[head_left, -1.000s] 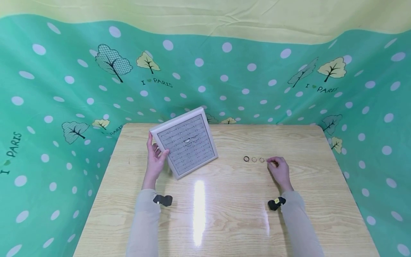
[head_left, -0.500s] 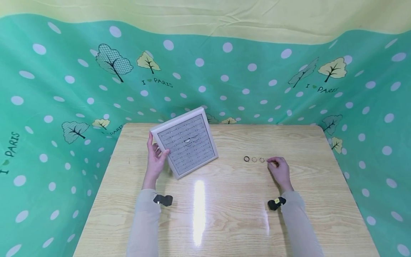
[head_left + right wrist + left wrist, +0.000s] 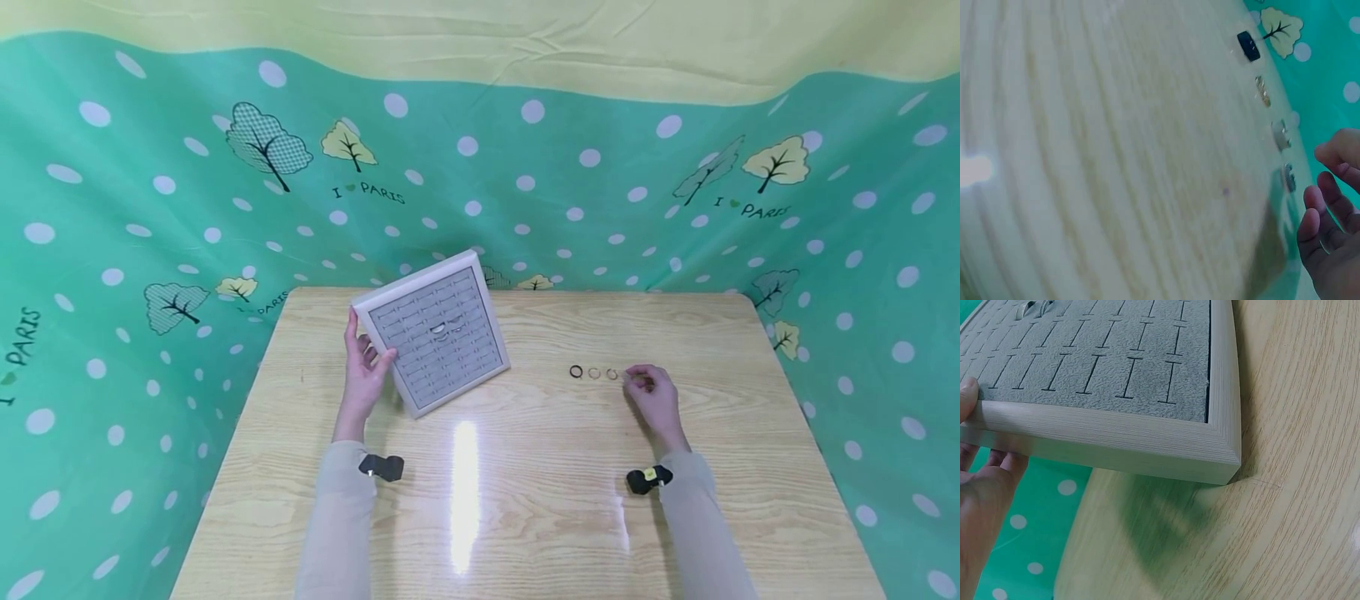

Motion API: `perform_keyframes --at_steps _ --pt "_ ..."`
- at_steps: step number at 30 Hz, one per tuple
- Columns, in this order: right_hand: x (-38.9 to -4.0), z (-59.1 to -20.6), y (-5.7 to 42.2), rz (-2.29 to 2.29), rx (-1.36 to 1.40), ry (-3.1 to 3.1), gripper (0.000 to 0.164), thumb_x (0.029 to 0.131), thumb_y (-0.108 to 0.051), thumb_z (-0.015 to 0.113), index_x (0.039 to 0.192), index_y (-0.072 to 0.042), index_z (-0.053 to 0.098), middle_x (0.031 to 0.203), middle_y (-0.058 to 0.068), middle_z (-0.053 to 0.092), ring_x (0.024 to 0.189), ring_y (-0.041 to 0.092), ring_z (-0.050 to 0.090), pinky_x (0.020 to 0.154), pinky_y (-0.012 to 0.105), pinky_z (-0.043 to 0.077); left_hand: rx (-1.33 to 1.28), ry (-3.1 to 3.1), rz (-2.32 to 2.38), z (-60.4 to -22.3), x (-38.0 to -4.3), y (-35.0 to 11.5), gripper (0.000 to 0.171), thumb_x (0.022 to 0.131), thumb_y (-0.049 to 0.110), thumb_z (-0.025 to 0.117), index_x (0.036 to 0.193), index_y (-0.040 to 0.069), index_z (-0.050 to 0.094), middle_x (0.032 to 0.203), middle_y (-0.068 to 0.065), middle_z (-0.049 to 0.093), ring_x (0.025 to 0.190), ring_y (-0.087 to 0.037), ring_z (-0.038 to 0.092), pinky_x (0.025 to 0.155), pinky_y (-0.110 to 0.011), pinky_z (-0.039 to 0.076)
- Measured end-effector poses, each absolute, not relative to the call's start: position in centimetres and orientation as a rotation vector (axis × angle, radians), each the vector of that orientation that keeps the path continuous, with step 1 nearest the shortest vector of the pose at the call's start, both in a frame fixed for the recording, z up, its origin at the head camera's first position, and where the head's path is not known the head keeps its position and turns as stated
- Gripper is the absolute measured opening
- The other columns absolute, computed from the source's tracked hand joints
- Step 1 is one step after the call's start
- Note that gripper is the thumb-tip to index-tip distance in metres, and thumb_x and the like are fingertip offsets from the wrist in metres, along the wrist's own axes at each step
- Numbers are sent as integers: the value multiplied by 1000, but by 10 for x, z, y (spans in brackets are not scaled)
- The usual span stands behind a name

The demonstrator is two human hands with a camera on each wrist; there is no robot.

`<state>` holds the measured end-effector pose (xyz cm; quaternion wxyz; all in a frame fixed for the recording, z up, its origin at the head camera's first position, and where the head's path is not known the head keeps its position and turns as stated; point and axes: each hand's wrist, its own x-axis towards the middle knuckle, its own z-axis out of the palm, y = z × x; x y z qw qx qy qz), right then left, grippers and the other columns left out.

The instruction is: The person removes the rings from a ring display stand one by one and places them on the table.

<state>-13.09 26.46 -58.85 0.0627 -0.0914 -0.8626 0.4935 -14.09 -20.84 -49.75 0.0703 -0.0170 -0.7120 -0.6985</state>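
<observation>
- Nearest us, two pale grey sleeves (image 3: 337, 533) are lying across the light wood-grain tabletop (image 3: 540, 483), each wearing a small black wrist camera (image 3: 648, 478).
- Farther up, the right hand (image 3: 657, 398) is hovering with loosely bent fingers; we are seeing nothing grasped in it, and its low, sideways pose is probably sparing the neighbouring pieces a knock.
- Just beside its fingertips, a small silver-toned ring (image 3: 1289, 177) is resting on the wood, starting a row with a wider silver-toned ring (image 3: 1280, 135), a thin gold-toned ring (image 3: 1263, 91) and a broad black ring (image 3: 1248, 47); we are judging that the gaps are leaving each one separately reachable.
- Across the table, the left hand (image 3: 365, 382) is gripping the square, pale-framed tray of grey slotted fabric (image 3: 414, 284), thumb over the rim, fingers beneath, likely steadying its tilt and turning its slots towards the wearer.
- Mid-tray, a few silver-toned rings (image 3: 1025, 309) are sitting in slots, presumably held snugly.
- Behind everything, a green dotted cloth (image 3: 555, 221) is hanging, seemingly as a backdrop.
</observation>
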Motion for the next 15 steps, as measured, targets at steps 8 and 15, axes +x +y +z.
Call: perform_keyframes --at_steps 8,15 --pt "-137 -578 245 1514 -154 -2560 18 86 2 63 105 4 65 108 16 53 89 21 52 67 12 44 -56 -2123 -2122 -501 -142 -210 92 93 -10 52 156 30 -2 126 -7 46 114 -21 51 97 -31 49" --pt "-142 -574 217 1609 -114 -2530 17 85 3 64 103 3 65 108 15 54 86 21 51 66 17 44 -48 -2119 -2126 -500 -143 -209 93 93 -10 53 156 30 -2 126 -7 46 115 -22 50 99 -33 47"
